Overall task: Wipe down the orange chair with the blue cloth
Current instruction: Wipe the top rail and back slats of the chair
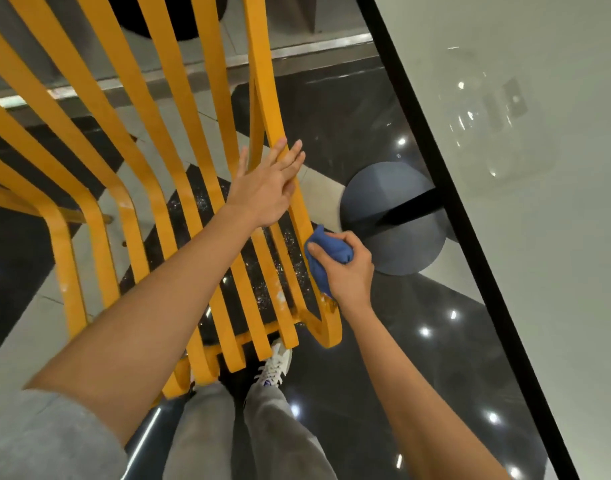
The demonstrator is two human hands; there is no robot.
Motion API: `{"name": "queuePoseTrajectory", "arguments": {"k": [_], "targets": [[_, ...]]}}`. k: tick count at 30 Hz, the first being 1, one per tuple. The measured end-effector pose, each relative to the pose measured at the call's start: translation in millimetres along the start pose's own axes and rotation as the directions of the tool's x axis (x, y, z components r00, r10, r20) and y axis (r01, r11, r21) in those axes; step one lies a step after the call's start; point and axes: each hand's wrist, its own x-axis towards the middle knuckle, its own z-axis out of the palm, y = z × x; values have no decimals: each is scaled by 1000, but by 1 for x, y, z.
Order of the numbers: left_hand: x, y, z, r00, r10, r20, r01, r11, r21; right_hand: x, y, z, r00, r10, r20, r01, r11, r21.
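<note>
- Head view shows my right hand (345, 268) closed in a fist round the bunched blue cloth (323, 252), with a wad of cloth sticking out past the thumb towards the chair.
- That wad is pressed against the outermost slat (299, 209) of the orange chair (131, 161), on the slat's right-hand edge, low down and just above the bend where the slat curls back at the bottom.
- My left hand (269, 188) lies higher on the same slat, fingers straight and flat along it, steadying the frame and not clasping it as far as I can see.
- The slat's long axis runs from that bottom bend up and away from me towards the top of the frame; the unwiped length lies above the cloth, and my left hand sits right in that path.
- I judge the coming stroke goes up along the slat, so the left hand must shift before the cloth reaches it.
- Beyond the chair to the right: a round dark table base (394, 220) on the glossy floor (359, 112), and a pale tabletop (539, 237) with a black edge.
</note>
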Motion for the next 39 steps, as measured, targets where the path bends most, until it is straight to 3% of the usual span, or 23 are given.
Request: {"name": "queuePoseTrajectory", "arguments": {"k": [4,8,15,17,20,28,30,32,35,39], "targets": [[0,1,1,1000,-16,-20,16,1000,4,17,-24,14,1000,-16,-6,16,999,-51],[-1,1,0,1000,-15,-7,15,1000,-16,-6,3,-9,997,21,79,-19,1000,-20],[0,1,2,1000,-8,-1,8,1000,1,19,-27,21,990,-86,-115,59,973,-223],[-1,0,2,1000,-2,-9,2,1000,7,28,-29,27,992,-83,-95,67,984,-166],[-3,1,1,1000,4,-3,-4,1000,10,21,-15,12,994,-93,56,91,995,39],[-4,1,4,999,23,-30,-24,1000,-7,55,-29,17,985,-56,160,44,996,80],[-3,0,6,999,22,-35,-22,1000,0,57,-25,11,976,9,216,-42,988,148],[-2,-1,7,999,27,-27,-28,999,-19,49,-6,-4,942,186,280,-245,950,192],[-3,-2,8,999,34,-31,-35,998,-52,44,12,-15,795,400,456,-516,841,163],[-2,-3,11,998,34,-46,-36,999,-36,82,-14,7,811,364,457,-484,857,175]]}}
